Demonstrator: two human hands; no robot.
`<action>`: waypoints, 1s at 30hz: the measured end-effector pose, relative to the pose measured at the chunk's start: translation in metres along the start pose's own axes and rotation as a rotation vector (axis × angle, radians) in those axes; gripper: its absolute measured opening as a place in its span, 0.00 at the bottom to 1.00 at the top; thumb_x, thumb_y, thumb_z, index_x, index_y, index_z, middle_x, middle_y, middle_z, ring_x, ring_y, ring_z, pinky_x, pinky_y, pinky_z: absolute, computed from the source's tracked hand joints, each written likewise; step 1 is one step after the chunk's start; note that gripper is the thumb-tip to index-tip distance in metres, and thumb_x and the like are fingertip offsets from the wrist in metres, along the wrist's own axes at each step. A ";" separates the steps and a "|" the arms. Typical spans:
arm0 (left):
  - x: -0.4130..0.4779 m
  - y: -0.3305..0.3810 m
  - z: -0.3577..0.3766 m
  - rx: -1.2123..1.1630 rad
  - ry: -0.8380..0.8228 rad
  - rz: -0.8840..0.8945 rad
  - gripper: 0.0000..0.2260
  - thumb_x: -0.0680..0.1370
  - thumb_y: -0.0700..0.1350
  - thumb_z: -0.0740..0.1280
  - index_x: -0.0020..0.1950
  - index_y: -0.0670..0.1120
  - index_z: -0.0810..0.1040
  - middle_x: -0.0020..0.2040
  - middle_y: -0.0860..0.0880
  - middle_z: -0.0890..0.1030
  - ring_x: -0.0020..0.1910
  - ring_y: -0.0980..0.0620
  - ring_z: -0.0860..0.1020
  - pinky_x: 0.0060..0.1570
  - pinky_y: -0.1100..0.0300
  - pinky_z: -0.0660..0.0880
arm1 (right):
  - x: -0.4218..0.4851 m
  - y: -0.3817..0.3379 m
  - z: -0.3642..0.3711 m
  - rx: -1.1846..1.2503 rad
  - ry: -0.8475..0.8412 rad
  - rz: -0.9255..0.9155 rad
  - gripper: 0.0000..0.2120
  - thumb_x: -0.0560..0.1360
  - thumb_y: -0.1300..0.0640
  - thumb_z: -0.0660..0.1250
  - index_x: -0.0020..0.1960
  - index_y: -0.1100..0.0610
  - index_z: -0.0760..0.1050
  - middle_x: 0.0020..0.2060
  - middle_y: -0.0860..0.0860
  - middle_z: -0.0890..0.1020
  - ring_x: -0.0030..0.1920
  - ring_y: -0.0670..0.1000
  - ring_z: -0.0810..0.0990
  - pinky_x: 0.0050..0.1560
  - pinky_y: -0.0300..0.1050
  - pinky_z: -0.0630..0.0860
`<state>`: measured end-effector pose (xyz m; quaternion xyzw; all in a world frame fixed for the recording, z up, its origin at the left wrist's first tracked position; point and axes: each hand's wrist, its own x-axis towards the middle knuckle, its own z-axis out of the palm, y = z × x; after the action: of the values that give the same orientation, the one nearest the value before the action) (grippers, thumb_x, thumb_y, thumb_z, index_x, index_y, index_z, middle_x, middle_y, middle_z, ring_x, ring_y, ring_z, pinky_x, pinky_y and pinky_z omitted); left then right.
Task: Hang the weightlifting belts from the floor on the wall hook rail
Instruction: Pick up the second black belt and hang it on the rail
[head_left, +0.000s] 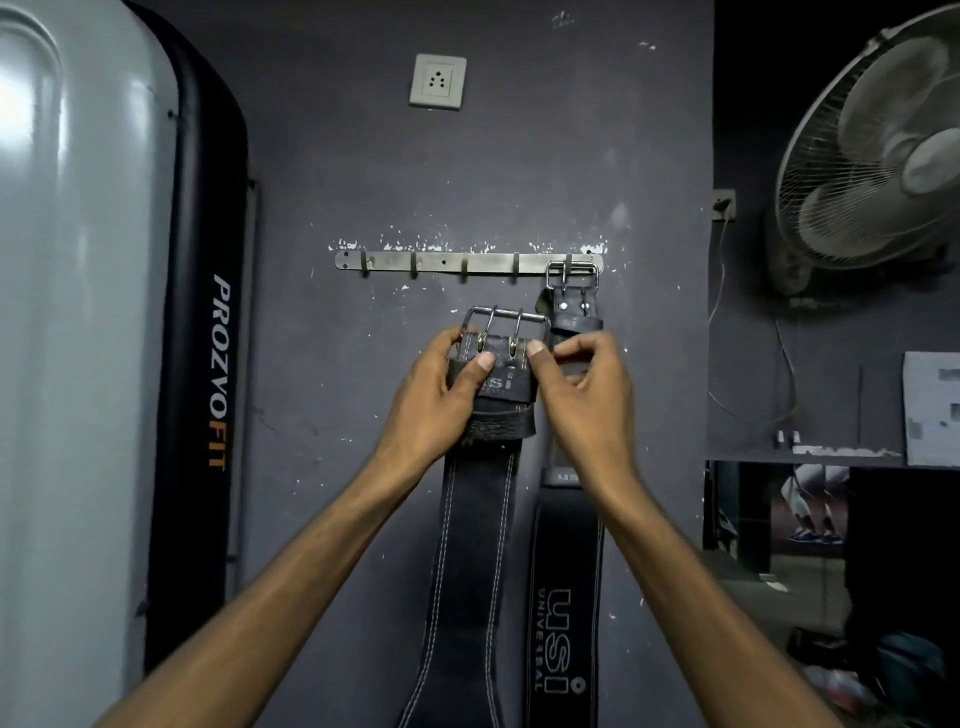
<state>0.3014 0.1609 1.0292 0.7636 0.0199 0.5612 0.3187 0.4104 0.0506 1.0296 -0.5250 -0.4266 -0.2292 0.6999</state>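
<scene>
The left hand (441, 384) and right hand (587, 384) pinch the belt (478, 519) under its buckle (506, 325), and it could drop if the buckle misses a hook near the rail's (441, 261) right end

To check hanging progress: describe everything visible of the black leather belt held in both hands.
The black leather weightlifting belt with white stitching is held upright, below the steel hook rail, not yet hooked. Its double-prong metal buckle points up. The left hand and right hand pinch its folded strap end; the wide part hangs down out of frame.
</scene>
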 end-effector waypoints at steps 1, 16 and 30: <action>0.010 -0.004 0.006 0.008 0.018 0.013 0.19 0.78 0.56 0.64 0.67 0.52 0.74 0.55 0.52 0.85 0.53 0.54 0.84 0.57 0.44 0.80 | 0.011 0.009 0.003 -0.034 0.022 -0.049 0.14 0.77 0.45 0.71 0.54 0.53 0.74 0.48 0.48 0.80 0.41 0.42 0.78 0.43 0.41 0.76; 0.208 -0.061 0.074 0.250 0.203 0.062 0.25 0.73 0.63 0.60 0.60 0.49 0.80 0.52 0.52 0.86 0.53 0.50 0.84 0.58 0.46 0.79 | 0.182 0.097 0.063 -0.265 -0.109 -0.308 0.27 0.82 0.45 0.54 0.78 0.53 0.64 0.63 0.54 0.81 0.60 0.56 0.80 0.57 0.51 0.77; 0.223 -0.115 0.084 0.527 0.130 -0.126 0.26 0.73 0.62 0.57 0.60 0.46 0.77 0.53 0.43 0.84 0.55 0.40 0.81 0.57 0.44 0.77 | 0.184 0.117 0.083 -0.687 -0.215 -0.415 0.15 0.79 0.55 0.61 0.62 0.62 0.72 0.55 0.60 0.83 0.53 0.62 0.82 0.47 0.51 0.71</action>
<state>0.4942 0.2999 1.1449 0.7799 0.2329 0.5634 0.1413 0.5686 0.1913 1.1282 -0.6519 -0.4928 -0.4382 0.3744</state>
